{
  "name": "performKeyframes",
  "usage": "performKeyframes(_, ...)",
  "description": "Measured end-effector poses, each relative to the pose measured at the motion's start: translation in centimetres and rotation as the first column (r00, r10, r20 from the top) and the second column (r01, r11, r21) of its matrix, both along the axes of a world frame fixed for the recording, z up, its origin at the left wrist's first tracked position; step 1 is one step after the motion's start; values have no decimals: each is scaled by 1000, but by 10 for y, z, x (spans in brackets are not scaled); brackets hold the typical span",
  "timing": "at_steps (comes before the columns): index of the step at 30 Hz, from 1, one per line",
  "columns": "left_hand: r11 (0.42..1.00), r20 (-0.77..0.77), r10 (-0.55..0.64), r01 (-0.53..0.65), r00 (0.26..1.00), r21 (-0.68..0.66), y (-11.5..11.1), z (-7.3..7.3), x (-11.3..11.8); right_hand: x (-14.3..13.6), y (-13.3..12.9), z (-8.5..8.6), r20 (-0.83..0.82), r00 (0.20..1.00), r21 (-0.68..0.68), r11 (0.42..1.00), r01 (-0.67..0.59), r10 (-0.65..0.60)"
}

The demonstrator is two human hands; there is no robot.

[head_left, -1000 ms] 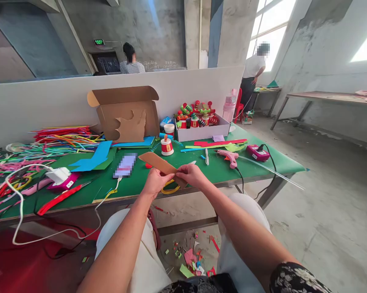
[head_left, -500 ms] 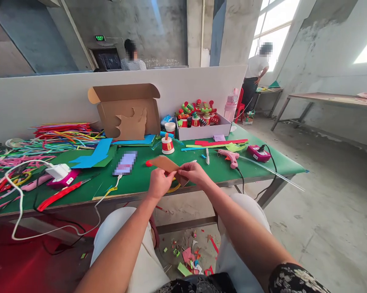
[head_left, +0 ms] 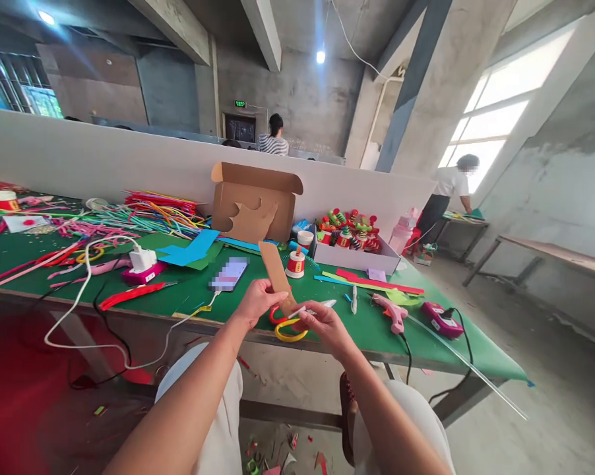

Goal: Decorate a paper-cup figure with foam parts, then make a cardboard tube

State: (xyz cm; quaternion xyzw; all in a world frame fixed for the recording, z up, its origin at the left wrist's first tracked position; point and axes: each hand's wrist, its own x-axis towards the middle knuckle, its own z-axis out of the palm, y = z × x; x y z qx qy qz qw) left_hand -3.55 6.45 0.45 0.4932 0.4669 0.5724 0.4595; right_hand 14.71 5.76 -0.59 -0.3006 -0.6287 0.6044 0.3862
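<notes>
A strip of brown cardboard (head_left: 276,269) stands tilted over the table's front edge, with my left hand (head_left: 256,302) closed on its left side. Near the strip's lower end, my right hand (head_left: 324,323) pinches a small white stick-like piece (head_left: 297,313). Scissors with red and yellow handles (head_left: 291,330) lie under and between my hands, their blades pointing right. Just behind the strip is a red and white paper cup (head_left: 295,265), upside down.
An open cardboard box (head_left: 254,210) and a box of finished red-green crafts (head_left: 357,254) stand behind. Left are a phone (head_left: 229,274), pipe cleaners (head_left: 154,214) and a white charger (head_left: 142,258). A pink glue gun (head_left: 392,311) lies right. Two people are beyond.
The view has shifted up and left. The cardboard strip has turned from lying slanted to more upright. My right hand has left the cardboard and holds a small white piece; the scissors now show.
</notes>
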Motion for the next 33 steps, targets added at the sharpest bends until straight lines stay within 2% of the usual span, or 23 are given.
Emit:
performKeyframes(5,998,-47,10,-7,999,70,-1,1,1,-13,-5,-1,-96,986,-80,989,126,-133)
performKeyframes(12,987,-154,-7,31,988,157,-3,2,5,-20,-1,-6,-204,964,-317,943,101,-172)
performKeyframes(16,982,-71,-54,66,996,175,-2,2,6,-19,4,-7,-284,932,-386,916,105,-227)
performKeyframes(19,958,-29,-44,50,999,283,-2,-1,3,-17,9,-6,-352,878,-456,879,141,-324)
performKeyframes(21,926,-91,-71,99,993,363,-3,-4,3,-16,11,-5,-392,839,-483,861,162,-378)
performKeyframes(23,887,-242,-82,182,967,425,-4,-7,3,-15,11,-5,-418,818,-488,857,165,-395)
performKeyframes(25,843,-403,-39,247,914,478,-4,-11,5,-15,9,-5,-434,820,-473,869,145,-373)
performKeyframes(27,807,-497,45,261,867,530,-3,-13,7,-15,7,-5,-448,826,-454,883,119,-342)
performKeyframes(30,774,-546,168,233,821,588,0,-15,7,-15,5,-6,-455,833,-441,892,97,-316)
performKeyframes(33,765,-566,215,223,796,604,1,-15,5,-11,8,-5,-449,813,-460,876,146,-371)
